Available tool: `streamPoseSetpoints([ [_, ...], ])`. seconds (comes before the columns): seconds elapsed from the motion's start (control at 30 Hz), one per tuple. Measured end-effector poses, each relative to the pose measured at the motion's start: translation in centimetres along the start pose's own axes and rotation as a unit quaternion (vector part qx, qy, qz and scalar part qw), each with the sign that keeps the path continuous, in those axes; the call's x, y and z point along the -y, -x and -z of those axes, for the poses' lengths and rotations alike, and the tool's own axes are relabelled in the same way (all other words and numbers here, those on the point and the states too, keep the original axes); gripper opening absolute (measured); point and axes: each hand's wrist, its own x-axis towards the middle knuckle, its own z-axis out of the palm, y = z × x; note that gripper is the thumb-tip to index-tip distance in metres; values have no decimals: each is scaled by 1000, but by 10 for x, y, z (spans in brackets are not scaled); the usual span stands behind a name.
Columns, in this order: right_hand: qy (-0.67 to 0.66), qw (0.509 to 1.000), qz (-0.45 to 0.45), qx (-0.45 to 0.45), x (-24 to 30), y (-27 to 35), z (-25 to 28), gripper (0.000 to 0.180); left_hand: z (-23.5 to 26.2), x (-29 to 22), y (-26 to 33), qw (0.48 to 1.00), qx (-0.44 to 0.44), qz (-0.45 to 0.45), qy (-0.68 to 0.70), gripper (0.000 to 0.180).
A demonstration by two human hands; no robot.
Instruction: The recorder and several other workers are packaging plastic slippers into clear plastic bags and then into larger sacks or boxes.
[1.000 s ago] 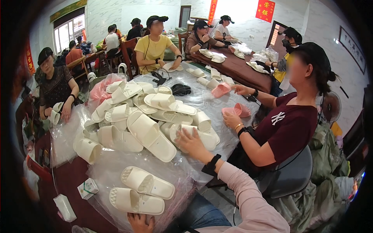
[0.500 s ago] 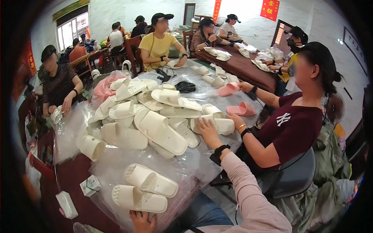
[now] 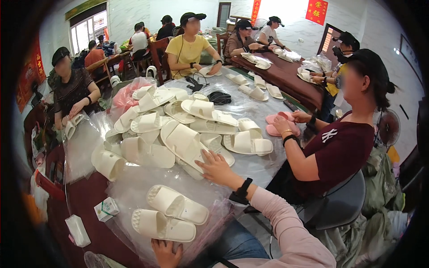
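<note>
Lying at the lower edge, your left hand (image 3: 166, 253) (cut off near the wrist) has a wide grip, fingers spread beside the paired cream slippers (image 3: 170, 206) on the plastic-draped bench (image 3: 85, 193). Rightward, your right hand (image 3: 218, 167) spreads its grip wide over the heap's large slipper (image 3: 183, 140), hiding part of it. Farther right, a co-worker's hands (image 3: 282, 125) partly cover pink slippers (image 3: 271, 119).

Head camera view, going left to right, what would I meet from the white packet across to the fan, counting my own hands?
White packet → small white-and-green box → left hand → right hand → pink slippers → fan.
</note>
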Motion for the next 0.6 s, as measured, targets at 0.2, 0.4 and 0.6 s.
streamPoseSetpoints([
  [0.2,79,993,-78,-33,-24,-4,-11,58,-1,0,-1,1000,-17,-11,-9,54],
  [0.4,-32,994,-84,-64,24,7,26,49,17,-9,-8,999,-12,-31,-11,41],
  [0.6,-384,912,35,143,114,46,49,34,17,-9,-8,998,-16,-59,16,56],
])
